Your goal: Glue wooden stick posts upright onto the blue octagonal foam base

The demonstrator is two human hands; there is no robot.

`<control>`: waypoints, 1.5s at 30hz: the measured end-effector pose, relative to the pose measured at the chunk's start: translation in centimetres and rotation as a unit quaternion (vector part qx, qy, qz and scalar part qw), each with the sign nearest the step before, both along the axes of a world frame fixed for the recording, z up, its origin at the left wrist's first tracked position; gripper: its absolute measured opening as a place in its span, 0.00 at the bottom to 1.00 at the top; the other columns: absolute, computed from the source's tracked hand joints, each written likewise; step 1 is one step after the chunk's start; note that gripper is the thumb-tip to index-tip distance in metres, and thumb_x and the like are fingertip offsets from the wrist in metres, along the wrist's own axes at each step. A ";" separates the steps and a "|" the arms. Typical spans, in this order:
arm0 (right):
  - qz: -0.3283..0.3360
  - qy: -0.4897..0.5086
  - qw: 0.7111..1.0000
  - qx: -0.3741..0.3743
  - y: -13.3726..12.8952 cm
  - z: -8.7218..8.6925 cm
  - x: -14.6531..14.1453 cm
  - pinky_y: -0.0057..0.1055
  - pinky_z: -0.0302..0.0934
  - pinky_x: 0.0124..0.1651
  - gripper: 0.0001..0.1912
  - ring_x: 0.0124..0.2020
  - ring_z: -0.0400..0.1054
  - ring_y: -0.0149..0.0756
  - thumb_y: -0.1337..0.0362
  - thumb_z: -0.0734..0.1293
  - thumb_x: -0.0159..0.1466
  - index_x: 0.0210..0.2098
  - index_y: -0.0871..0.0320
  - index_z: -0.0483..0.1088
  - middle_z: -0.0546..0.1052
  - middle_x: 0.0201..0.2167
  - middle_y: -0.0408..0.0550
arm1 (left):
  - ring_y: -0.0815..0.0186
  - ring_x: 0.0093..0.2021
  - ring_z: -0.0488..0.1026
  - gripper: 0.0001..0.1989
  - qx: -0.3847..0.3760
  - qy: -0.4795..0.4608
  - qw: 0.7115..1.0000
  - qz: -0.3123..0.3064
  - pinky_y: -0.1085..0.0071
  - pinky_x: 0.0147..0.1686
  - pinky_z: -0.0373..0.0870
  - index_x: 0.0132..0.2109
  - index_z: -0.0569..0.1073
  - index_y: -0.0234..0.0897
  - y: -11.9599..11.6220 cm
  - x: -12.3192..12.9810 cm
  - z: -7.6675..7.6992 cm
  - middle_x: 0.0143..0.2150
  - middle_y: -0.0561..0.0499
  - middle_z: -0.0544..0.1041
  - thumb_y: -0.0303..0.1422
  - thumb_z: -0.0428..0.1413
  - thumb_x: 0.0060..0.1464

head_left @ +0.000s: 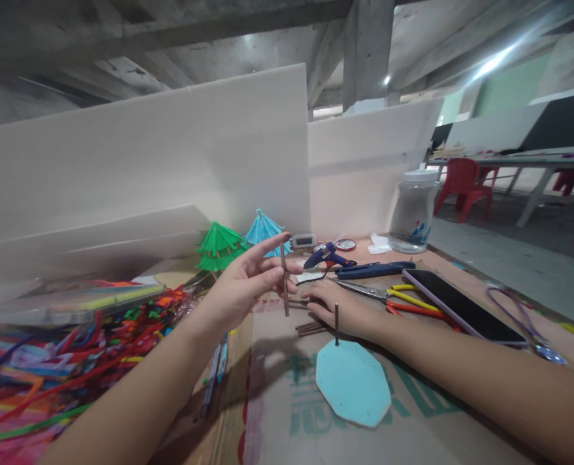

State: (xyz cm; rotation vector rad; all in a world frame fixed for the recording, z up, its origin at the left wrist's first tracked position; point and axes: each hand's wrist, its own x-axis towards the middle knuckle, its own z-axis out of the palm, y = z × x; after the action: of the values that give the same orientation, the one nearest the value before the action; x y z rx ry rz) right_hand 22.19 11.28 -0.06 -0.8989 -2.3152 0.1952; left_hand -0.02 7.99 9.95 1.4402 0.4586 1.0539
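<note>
My left hand [248, 281] is raised over the left part of the cardboard, pinching a thin brown stick [286, 284] upright between thumb and fingers, with the index finger stretched out. Low over the cardboard, my right hand [338, 307] has its fingers reaching left, slightly apart, beside several short brown sticks [312, 329]. Its fingertips are close to a stick end; whether they touch it I cannot tell. Nearer me lies a light blue octagonal piece [353, 384] with one brown stick [336, 323] standing upright at its far edge.
Behind stand green [219, 245] and blue [262, 226] pleated umbrella-like roofs and a blue glue gun [328, 256]. Scissors [364, 290], a phone [461, 307] and a clear jar [413, 213] are on the right. Colourful strips [74, 361] pile up left. White boards [170, 161] rise behind.
</note>
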 end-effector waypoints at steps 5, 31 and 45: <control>-0.013 -0.007 1.000 -0.017 0.0 0.0 0.0 0.42 0.64 0.52 0.14 0.46 0.71 0.44 0.68 0.63 0.66 0.48 0.61 0.77 0.80 0.44 0.55 | 0.69 0.30 0.79 0.29 -0.061 -0.042 0.996 -0.042 0.77 0.31 0.73 0.60 0.72 0.40 0.0 -0.3 0.1 0.37 0.52 0.81 0.29 0.69 0.51; 0.163 0.362 0.873 -0.283 -8.6 9.6 -1.7 0.24 0.63 0.25 0.09 0.26 0.68 0.28 0.63 0.70 0.65 0.41 0.55 0.66 0.71 0.25 0.38 | 0.73 0.17 0.42 0.21 -0.141 -0.098 0.931 -0.323 0.76 0.17 0.46 0.56 0.76 0.38 -4.7 2.0 -1.6 0.19 0.61 0.49 0.41 0.50 0.61; 0.138 0.400 0.874 -0.238 -8.4 9.6 -1.1 0.24 0.50 0.19 0.25 0.17 0.56 0.24 0.46 0.61 0.70 0.25 0.57 0.68 0.64 0.16 0.38 | 0.71 0.17 0.42 0.24 -0.148 -0.032 0.945 -0.291 0.74 0.19 0.46 0.54 0.77 0.45 -5.6 3.4 -2.4 0.18 0.60 0.49 0.52 0.48 0.63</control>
State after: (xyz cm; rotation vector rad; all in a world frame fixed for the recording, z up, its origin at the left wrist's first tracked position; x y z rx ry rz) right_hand 21.07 2.90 9.49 -0.5324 -1.5966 1.0813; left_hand 3.41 2.42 7.56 1.1612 0.1159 0.5235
